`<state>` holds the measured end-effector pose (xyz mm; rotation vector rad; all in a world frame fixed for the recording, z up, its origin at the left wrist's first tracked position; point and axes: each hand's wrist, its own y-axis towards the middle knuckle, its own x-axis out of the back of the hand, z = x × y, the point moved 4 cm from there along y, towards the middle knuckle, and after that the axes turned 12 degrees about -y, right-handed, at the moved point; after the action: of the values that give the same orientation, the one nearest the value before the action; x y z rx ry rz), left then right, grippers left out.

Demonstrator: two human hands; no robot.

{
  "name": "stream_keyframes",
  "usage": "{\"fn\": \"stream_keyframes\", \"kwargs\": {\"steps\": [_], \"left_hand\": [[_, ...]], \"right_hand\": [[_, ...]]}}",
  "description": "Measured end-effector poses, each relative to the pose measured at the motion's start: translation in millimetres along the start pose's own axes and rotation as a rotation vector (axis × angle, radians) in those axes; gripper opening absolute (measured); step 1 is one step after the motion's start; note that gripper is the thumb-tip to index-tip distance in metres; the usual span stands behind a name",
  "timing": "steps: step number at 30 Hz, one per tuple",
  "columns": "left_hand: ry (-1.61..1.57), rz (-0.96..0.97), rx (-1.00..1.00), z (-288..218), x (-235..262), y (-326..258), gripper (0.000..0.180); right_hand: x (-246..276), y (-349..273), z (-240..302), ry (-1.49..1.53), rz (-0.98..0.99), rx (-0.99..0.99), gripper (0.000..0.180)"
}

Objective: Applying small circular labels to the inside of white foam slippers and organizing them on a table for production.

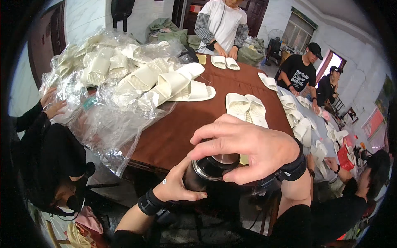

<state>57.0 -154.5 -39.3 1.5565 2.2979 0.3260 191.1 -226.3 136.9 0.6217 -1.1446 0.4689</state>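
Observation:
A dark thermos bottle [211, 168] with a metal ring around its neck stands in front of me at the near table edge. My left hand [178, 184] is wrapped round its body from the left, thumb in front. Over its top arches my right hand [256, 149], thumb on the near side and fingers on the far side, closed around the lid; the palm hides part of it. The bottle's lower part is lost in shadow. Just beyond my right hand lies a pair of cream slippers [247, 106] on the brown tabletop [165, 138].
A clear plastic bag [111, 132] heaped with cream slippers covers the table's left side. Across the table a person [223, 25] handles another slipper pair [225, 62]. Several people sit or stand around a grey table [316, 124] on the right, also strewn with slippers. Someone's hands touch the bag at left.

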Motion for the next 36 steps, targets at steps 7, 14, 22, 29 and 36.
{"fn": "stream_keyframes", "kwargs": {"steps": [7, 14, 22, 29, 36], "left_hand": [[0.017, 0.106, 0.064, -6, 3, 4, 0.098], [-0.127, 0.04, 0.143, -19, -2, 7, 0.095], [-0.073, 0.059, 0.056, -25, -10, 3, 0.099], [-0.26, 0.059, 0.02, -42, -17, -2, 0.086], [-0.538, 0.127, 0.011, -31, -17, -9, 0.081]], "right_hand": [[-4, 6, 1, 0.121, -0.003, 0.095, 0.06], [-12, 12, -3, 0.036, -0.116, 0.097, 0.054], [-3, 12, 11, 0.019, -0.247, 0.093, 0.049], [-4, 18, 27, 0.024, -0.366, 0.082, 0.037], [-9, 21, 31, 0.074, -0.432, 0.243, 0.035]]}}
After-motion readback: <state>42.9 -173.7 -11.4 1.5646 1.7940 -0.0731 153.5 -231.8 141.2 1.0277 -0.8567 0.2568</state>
